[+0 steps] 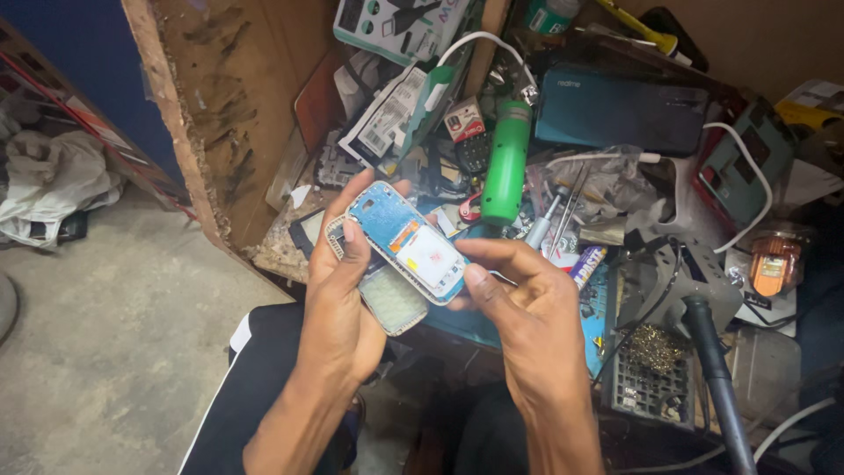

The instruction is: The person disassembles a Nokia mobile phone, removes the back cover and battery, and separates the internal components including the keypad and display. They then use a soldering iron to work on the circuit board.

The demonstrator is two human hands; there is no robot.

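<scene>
While both hands meet over the near edge of a cluttered worktop (281, 251), the head view shows them sharing an opened small phone. The left hand (338, 303) cups a grey keypad shell (387, 299) from below, its thumb (352, 242) pressed on the upper edge and its fingers (374, 189) curled round the far side, so it is closed in a grip on the phone parts. Lying on top of that shell, tilted with its far end up and to the left, is a blue phone frame (404, 239) with a pale panel and a small orange patch near its middle. The right hand (527, 308) pinches the near right corner of the blue frame between thumb (482, 286) and forefinger (501, 251), closed on it.

Just behind the hands a green cylinder-shaped tool (507, 163) stands tilted among loose parts. Farther back lies a dark teal phone box (620, 110), with a white cable (479, 40) looping to its left. To the right of the hands sits a soldering iron stand (677, 290) with a dark handle (716, 378) and a brass wire ball (655, 347). A wooden board (229, 105) rises at the left, and the grey floor (105, 334) shows beyond it, with a heap of white cloth (53, 180). Dark trousers (255, 387) with a white stripe appear beneath the forearms.
</scene>
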